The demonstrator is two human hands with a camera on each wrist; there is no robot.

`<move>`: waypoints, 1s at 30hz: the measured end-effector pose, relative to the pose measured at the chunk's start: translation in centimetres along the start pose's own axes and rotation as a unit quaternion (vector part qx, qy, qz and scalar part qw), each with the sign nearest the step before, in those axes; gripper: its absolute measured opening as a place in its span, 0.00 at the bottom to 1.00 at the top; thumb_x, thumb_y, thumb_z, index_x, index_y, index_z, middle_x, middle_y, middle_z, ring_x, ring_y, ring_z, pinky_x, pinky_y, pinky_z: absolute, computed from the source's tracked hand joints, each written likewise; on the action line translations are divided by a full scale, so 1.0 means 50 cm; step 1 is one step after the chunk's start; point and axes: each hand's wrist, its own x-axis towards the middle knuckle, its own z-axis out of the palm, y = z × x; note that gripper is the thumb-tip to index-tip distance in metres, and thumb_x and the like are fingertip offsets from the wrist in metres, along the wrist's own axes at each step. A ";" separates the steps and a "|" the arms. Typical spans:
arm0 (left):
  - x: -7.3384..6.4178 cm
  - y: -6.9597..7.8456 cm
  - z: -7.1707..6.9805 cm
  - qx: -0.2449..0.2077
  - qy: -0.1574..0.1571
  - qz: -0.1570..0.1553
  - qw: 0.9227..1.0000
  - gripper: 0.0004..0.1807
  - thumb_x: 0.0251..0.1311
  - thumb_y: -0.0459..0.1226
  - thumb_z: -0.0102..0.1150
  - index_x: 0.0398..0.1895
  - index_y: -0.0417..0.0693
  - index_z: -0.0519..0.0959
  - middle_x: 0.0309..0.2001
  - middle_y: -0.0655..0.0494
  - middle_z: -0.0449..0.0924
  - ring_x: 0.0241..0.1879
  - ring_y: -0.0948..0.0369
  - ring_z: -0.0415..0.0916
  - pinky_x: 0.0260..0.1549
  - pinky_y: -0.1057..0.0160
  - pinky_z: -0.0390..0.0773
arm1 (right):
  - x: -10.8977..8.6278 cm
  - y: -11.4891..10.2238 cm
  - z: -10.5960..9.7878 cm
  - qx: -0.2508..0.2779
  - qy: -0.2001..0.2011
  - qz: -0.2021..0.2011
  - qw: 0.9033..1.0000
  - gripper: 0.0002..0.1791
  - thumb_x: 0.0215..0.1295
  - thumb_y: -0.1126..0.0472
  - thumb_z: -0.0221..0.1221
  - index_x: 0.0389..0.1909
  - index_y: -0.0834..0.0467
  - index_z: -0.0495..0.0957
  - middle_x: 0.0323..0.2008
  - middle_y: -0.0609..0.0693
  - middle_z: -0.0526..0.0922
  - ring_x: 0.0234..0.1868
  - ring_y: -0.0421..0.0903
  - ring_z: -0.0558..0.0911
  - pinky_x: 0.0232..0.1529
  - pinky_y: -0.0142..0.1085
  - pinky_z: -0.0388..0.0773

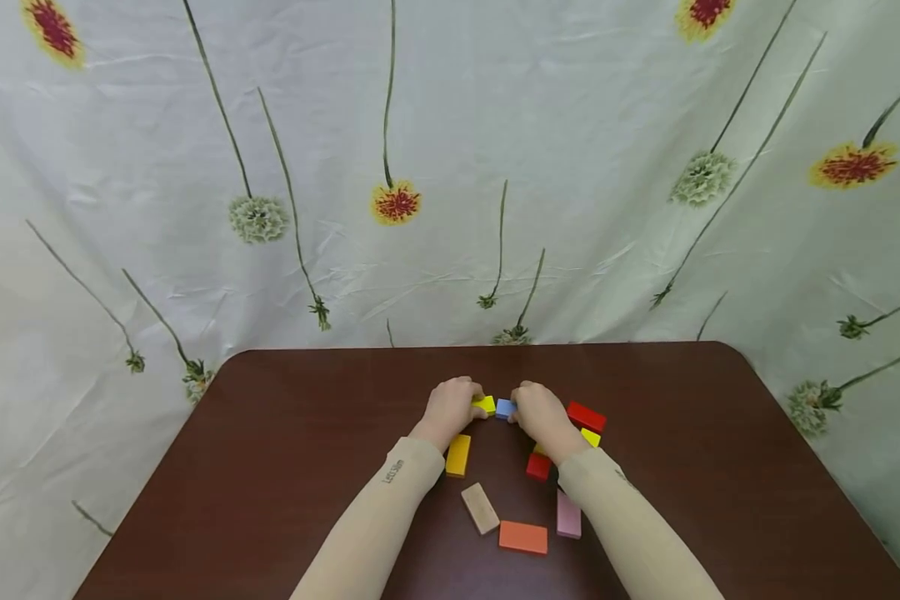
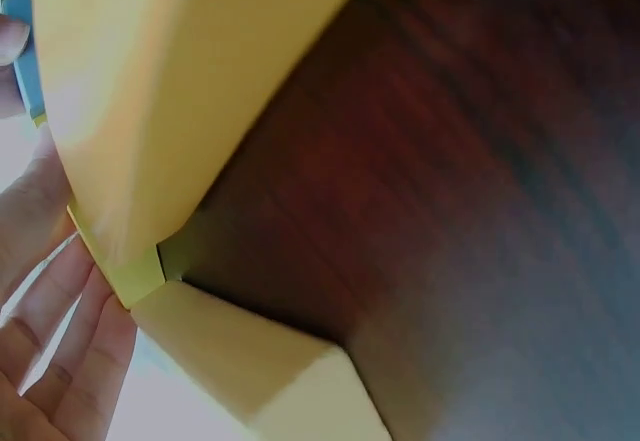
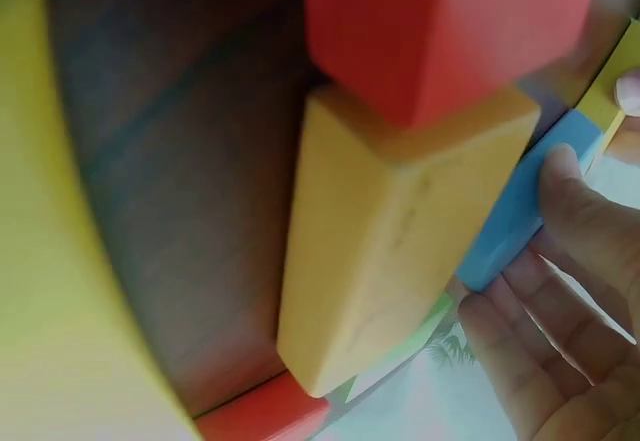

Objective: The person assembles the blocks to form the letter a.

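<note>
At the far part of the table, my left hand point(image 1: 453, 407) pinches a bright yellow block point(image 1: 486, 406) between thumb and fingers. My right hand point(image 1: 542, 417) grips a blue block point(image 1: 505, 408) just to its right. The two blocks are nearly end to end. In the right wrist view, the thumb lies on one face of the blue block point(image 3: 530, 201) with fingers on the other side, and the yellow block point(image 3: 615, 86) is at its far end. The left wrist view shows fingers along the edge of the yellow block point(image 2: 135, 279).
An orange-yellow block point(image 1: 457, 456), a natural wood block point(image 1: 480, 508), an orange block point(image 1: 523, 537) and a pink block point(image 1: 568, 514) curve round the near side of the dark table point(image 1: 307, 467). By the right forearm lie red blocks point(image 1: 587, 416) and another yellow block point(image 1: 590, 437).
</note>
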 end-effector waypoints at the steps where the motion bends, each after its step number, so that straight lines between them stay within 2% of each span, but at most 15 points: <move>1: 0.000 0.001 0.000 0.002 0.003 -0.001 1.000 0.16 0.56 0.46 0.70 0.45 0.48 0.87 0.41 0.54 0.83 0.40 0.55 0.81 0.44 0.57 0.82 | 0.001 0.001 -0.001 -0.001 0.001 -0.001 1.000 0.09 0.54 0.63 0.72 0.34 0.64 0.86 0.30 0.54 0.80 0.32 0.47 0.79 0.40 0.37 0.83; 7: -0.006 0.010 0.004 0.002 0.017 -0.018 1.000 0.16 0.56 0.47 0.70 0.45 0.50 0.87 0.39 0.54 0.83 0.40 0.55 0.81 0.43 0.56 0.82 | 0.007 0.007 -0.006 -0.001 -0.002 -0.001 1.000 0.08 0.55 0.65 0.71 0.36 0.64 0.87 0.31 0.54 0.80 0.34 0.49 0.80 0.42 0.36 0.82; 19: -0.022 0.030 0.002 -0.021 0.037 -0.050 0.998 0.16 0.54 0.46 0.70 0.44 0.49 0.88 0.37 0.54 0.81 0.36 0.56 0.80 0.41 0.57 0.82 | 0.008 0.008 -0.006 0.003 -0.008 0.014 1.000 0.09 0.57 0.65 0.70 0.37 0.65 0.86 0.30 0.54 0.78 0.31 0.47 0.77 0.41 0.36 0.82; 25: -0.025 0.029 0.011 -0.026 0.037 -0.061 0.997 0.16 0.55 0.46 0.70 0.44 0.49 0.87 0.38 0.54 0.81 0.38 0.54 0.80 0.43 0.55 0.82 | -0.003 0.017 -0.026 0.048 0.000 0.009 0.999 0.16 0.62 0.62 0.67 0.48 0.65 0.83 0.43 0.59 0.83 0.44 0.53 0.83 0.49 0.41 0.82; 27: -0.025 0.027 0.011 -0.024 0.036 -0.066 0.997 0.16 0.55 0.46 0.70 0.45 0.49 0.87 0.39 0.54 0.81 0.39 0.54 0.80 0.44 0.55 0.82 | -0.009 0.029 -0.042 0.068 0.007 0.021 0.997 0.17 0.64 0.61 0.65 0.52 0.65 0.82 0.49 0.60 0.82 0.50 0.55 0.82 0.52 0.44 0.81; 30: -0.026 0.023 0.009 -0.026 0.039 -0.069 0.997 0.16 0.55 0.46 0.70 0.45 0.49 0.87 0.40 0.54 0.81 0.39 0.53 0.80 0.43 0.54 0.82 | -0.021 0.055 -0.061 0.084 0.004 0.046 0.995 0.16 0.66 0.62 0.63 0.52 0.65 0.82 0.50 0.61 0.82 0.51 0.57 0.81 0.52 0.47 0.80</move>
